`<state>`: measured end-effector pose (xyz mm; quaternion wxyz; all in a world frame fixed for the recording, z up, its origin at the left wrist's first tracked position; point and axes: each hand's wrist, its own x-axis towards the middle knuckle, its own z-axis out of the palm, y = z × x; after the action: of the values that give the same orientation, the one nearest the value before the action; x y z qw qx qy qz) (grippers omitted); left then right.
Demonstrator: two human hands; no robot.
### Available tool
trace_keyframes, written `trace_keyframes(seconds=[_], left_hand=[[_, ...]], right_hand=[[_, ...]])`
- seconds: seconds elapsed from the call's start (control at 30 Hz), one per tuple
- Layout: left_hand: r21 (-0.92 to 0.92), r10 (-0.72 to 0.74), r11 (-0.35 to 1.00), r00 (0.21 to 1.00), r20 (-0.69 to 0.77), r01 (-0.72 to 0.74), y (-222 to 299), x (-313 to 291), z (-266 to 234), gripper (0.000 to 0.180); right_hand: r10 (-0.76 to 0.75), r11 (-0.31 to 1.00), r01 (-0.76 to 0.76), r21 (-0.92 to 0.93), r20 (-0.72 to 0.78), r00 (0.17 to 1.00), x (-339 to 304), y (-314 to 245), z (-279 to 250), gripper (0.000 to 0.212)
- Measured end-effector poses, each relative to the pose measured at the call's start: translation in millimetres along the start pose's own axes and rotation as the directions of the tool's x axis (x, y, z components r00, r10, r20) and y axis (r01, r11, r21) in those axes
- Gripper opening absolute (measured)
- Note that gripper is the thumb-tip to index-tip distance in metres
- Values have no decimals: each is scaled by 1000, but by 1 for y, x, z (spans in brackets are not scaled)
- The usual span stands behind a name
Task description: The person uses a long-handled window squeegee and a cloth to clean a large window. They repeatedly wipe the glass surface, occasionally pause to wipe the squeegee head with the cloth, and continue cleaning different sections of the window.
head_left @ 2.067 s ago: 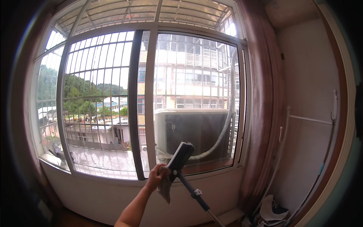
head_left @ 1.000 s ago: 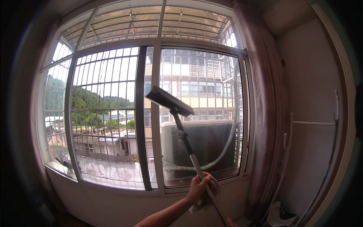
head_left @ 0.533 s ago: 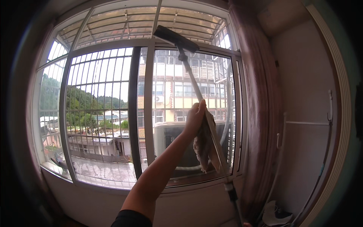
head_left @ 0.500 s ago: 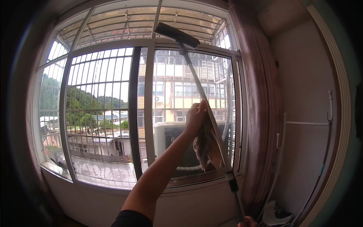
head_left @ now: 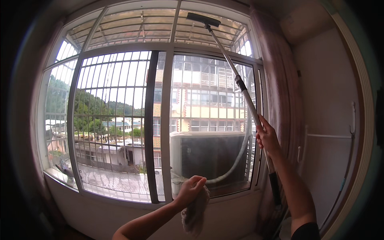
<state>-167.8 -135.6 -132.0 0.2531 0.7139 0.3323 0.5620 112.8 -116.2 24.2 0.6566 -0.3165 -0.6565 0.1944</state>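
My right hand (head_left: 266,136) is wrapped round the pole of a long-handled window squeegee (head_left: 251,105). The pole slants up and to the left. Its dark, wide head (head_left: 203,19) is up at the upper right window pane (head_left: 212,34); whether it touches the glass I cannot tell. The black grip (head_left: 275,188) at the pole's lower end hangs free below my hand. Low in the middle, my left hand (head_left: 193,189) is closed on a greyish, fluffy cloth (head_left: 195,214), which dangles beneath it, apart from the pole.
The window's white frame (head_left: 168,92) divides large lower panes from smaller upper ones. Bars, an air-conditioner unit (head_left: 210,156) and buildings stand outside. A mauve curtain (head_left: 280,80) hangs at the right, with a white rack (head_left: 330,136) beyond it against the wall.
My left hand has left the pole and come down with the cloth. My right hand now holds the pole higher up, and the squeegee head has risen and shifted right.
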Motion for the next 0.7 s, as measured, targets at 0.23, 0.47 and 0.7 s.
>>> trace_keyframes(seconds=[0.23, 0.47, 0.7], left_hand=[[42, -25, 999, 999, -24, 26, -27, -14, -18, 38], [-10, -36, 999, 999, -8, 36, -38, -6, -10, 30], [-34, -12, 999, 999, 37, 13, -45, -8, -1, 32]], right_hand=[[-18, 998, 13, -62, -78, 997, 33, 3, 22, 46], [-20, 994, 8, -111, -104, 994, 43, 7, 18, 47], [-26, 997, 20, -72, -79, 997, 54, -5, 14, 47]])
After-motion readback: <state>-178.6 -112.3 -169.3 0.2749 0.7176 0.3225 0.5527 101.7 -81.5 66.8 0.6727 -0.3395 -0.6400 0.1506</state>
